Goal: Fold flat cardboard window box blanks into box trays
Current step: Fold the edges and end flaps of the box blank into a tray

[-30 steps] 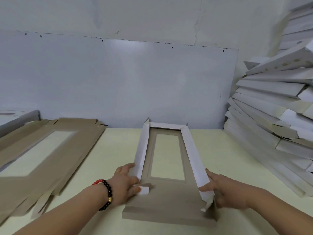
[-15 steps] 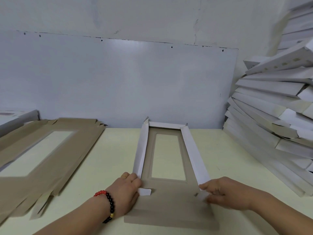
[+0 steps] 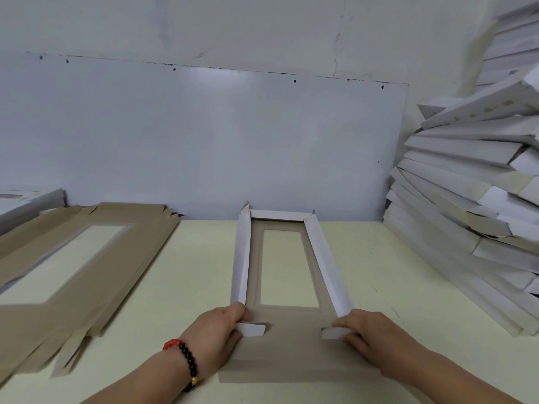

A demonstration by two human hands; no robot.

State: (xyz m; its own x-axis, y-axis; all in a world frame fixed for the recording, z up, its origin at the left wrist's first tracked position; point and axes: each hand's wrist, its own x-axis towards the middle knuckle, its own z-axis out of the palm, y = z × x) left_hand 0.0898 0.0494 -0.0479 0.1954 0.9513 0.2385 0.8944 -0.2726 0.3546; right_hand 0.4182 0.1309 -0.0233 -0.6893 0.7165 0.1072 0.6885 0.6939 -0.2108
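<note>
Pale yellow-green table (image 3: 379, 272), matte, a few small dark marks. Behind it a large glossy white panel (image 3: 204, 135) standing against the wall, butting the table's far edge, small dark holes along its top edge. Above that a white painted wall (image 3: 262, 24) with hairline cracks. Soft diffuse light, faint glare patch on the upper panel, shadows weak
</note>
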